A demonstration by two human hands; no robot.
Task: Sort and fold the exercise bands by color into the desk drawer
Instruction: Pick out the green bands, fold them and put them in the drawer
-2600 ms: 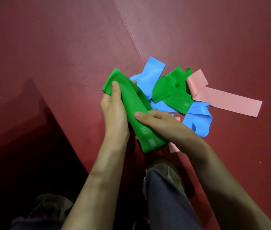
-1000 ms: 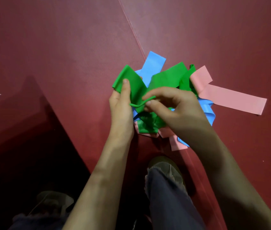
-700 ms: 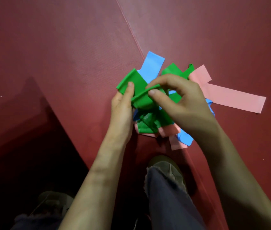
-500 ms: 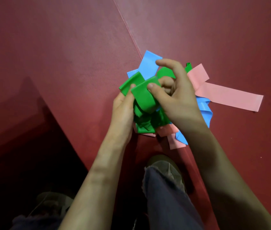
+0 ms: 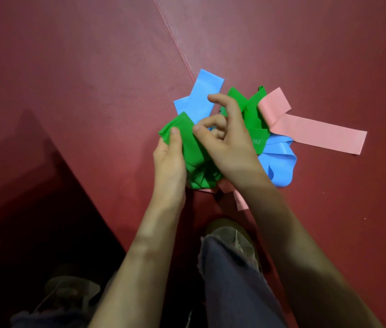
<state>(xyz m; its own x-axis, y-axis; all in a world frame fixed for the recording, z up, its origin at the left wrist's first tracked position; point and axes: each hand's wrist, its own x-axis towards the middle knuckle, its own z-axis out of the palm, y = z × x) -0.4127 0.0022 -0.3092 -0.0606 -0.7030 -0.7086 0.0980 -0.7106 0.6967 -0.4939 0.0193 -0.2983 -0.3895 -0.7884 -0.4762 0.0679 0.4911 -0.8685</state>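
Head view: my left hand (image 5: 169,165) pinches the green rubber exercise band (image 5: 188,147) to hold its crease; my right hand (image 5: 231,147) apparently pinches the next fold.

Bare red mat (image 5: 92,79) around band pile (image 5: 279,159)

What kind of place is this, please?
Probably a gym or exercise room: dark red floor mats joined at a seam, a blue band and a pink band lying on them, a green band being held.
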